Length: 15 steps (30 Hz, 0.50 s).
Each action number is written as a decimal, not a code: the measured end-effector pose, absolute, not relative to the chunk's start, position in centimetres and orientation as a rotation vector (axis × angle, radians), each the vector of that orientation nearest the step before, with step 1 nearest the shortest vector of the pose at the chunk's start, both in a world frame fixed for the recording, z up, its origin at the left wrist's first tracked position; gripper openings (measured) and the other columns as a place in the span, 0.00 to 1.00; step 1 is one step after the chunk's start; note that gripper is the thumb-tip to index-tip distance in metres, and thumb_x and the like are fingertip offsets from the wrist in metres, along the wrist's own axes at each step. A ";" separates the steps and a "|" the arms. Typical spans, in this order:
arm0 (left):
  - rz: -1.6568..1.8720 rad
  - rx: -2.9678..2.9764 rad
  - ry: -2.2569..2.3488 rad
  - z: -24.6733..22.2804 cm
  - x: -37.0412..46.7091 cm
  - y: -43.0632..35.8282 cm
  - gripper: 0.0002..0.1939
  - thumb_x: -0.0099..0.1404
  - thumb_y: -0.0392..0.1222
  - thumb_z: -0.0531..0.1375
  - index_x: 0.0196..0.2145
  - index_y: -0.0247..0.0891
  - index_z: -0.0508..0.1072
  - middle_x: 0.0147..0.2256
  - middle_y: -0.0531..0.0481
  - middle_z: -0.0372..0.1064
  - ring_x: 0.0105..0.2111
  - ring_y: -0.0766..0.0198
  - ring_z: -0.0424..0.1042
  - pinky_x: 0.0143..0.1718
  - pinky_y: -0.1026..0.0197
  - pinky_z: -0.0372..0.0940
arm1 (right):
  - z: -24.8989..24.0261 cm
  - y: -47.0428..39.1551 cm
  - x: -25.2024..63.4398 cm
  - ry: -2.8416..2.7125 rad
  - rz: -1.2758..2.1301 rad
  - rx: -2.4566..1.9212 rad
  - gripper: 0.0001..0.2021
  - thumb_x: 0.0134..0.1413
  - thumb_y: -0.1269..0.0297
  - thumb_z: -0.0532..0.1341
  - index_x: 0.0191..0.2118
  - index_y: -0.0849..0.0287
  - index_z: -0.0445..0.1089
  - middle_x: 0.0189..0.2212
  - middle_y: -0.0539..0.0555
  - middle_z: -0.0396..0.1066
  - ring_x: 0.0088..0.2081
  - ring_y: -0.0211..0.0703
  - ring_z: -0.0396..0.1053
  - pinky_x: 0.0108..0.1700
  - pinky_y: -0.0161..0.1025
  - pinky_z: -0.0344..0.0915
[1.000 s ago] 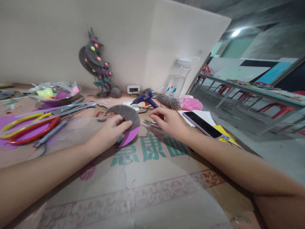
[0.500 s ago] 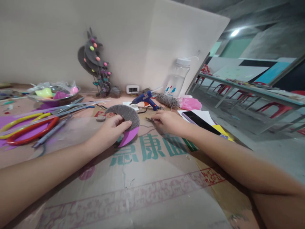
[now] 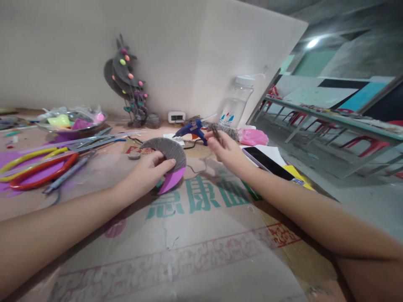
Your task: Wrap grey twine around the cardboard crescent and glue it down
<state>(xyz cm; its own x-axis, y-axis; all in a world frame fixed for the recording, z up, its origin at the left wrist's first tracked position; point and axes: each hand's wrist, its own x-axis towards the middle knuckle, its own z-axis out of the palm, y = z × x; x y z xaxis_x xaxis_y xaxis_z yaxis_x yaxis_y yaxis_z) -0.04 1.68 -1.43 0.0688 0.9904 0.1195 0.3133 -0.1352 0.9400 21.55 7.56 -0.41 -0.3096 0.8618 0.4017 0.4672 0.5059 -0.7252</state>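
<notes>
My left hand (image 3: 155, 167) pinches a crescent shape (image 3: 176, 155) between thumb and fingers. Grey yarn covers its upper part, and the lower tip is bare purple (image 3: 172, 181). A thin strand of yarn (image 3: 200, 167) lies on the cardboard to its right. My right hand (image 3: 223, 147) is raised beside the blue glue gun (image 3: 190, 128), its fingers closed on a small dark bundle (image 3: 216, 133) that looks like wound yarn. Behind that hand is a heap of grey yarn (image 3: 231, 132), partly hidden.
Red-handled (image 3: 44, 175) and yellow-handled tools lie left, before a bowl of colourful pieces (image 3: 71, 130). A decorated crescent (image 3: 124, 73) hangs at the back. A water bottle (image 3: 234, 105), pink bag (image 3: 254, 136) and phone (image 3: 267, 162) are at right; a small clock (image 3: 176, 117) stands behind.
My right hand has lifted and moved slightly right with the small dark bundle, coming in front of the glue gun's handle. My left hand still holds the crescent in nearly the same place.
</notes>
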 end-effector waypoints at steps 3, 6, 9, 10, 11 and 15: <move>1.102 1.597 1.335 -1.4 -0.1 1.7 0.08 0.57 0.44 0.58 0.23 0.39 0.69 0.24 0.55 0.67 0.25 0.65 0.65 0.23 0.65 0.58 | -0.2 4.7 19.8 -2.079 0.652 -1.048 0.15 0.52 0.57 0.59 0.44 0.59 0.64 0.20 0.44 0.51 0.22 0.32 0.52 0.24 0.32 0.51; 1.091 1.617 1.336 -1.3 -0.1 1.7 0.08 0.57 0.45 0.57 0.26 0.39 0.70 0.26 0.54 0.69 0.26 0.64 0.66 0.25 0.64 0.59 | -0.8 3.2 19.0 -2.097 0.663 -0.976 0.10 0.54 0.59 0.57 0.40 0.59 0.66 0.20 0.44 0.54 0.21 0.31 0.51 0.24 0.31 0.51; 1.068 1.627 1.368 -1.3 -0.2 1.6 0.09 0.57 0.45 0.56 0.26 0.39 0.70 0.24 0.54 0.67 0.24 0.65 0.65 0.23 0.64 0.58 | -1.5 3.2 18.9 -2.037 0.616 -0.986 0.09 0.53 0.59 0.57 0.35 0.60 0.67 0.20 0.45 0.57 0.21 0.30 0.53 0.24 0.31 0.52; 1.063 1.633 1.381 -1.3 -0.2 1.6 0.09 0.57 0.45 0.56 0.25 0.39 0.69 0.23 0.54 0.66 0.23 0.66 0.64 0.22 0.65 0.57 | -1.7 3.3 18.9 -2.038 0.613 -1.011 0.09 0.53 0.60 0.58 0.36 0.60 0.68 0.19 0.44 0.56 0.21 0.30 0.52 0.23 0.31 0.51; 1.060 1.641 1.392 -1.3 -0.2 1.6 0.09 0.57 0.45 0.56 0.23 0.39 0.68 0.22 0.55 0.65 0.22 0.66 0.63 0.21 0.65 0.56 | -1.8 3.4 18.9 -2.049 0.619 -1.041 0.10 0.52 0.60 0.59 0.37 0.60 0.69 0.18 0.44 0.55 0.20 0.30 0.51 0.23 0.31 0.50; 1.048 1.695 1.367 -1.3 -0.3 1.6 0.10 0.58 0.45 0.55 0.23 0.39 0.68 0.21 0.55 0.63 0.22 0.67 0.62 0.21 0.66 0.54 | -1.8 3.5 18.6 -2.133 0.651 -1.085 0.09 0.52 0.62 0.58 0.35 0.62 0.71 0.19 0.46 0.60 0.21 0.30 0.53 0.23 0.31 0.52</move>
<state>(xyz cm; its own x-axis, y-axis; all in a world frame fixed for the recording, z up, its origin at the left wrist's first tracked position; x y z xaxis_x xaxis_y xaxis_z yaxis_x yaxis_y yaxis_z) -0.28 1.63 -1.35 0.1121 0.9812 0.1568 0.4062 -0.1893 0.8940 18.55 3.53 -1.75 -0.4468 0.8344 0.3226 0.5118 0.5342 -0.6728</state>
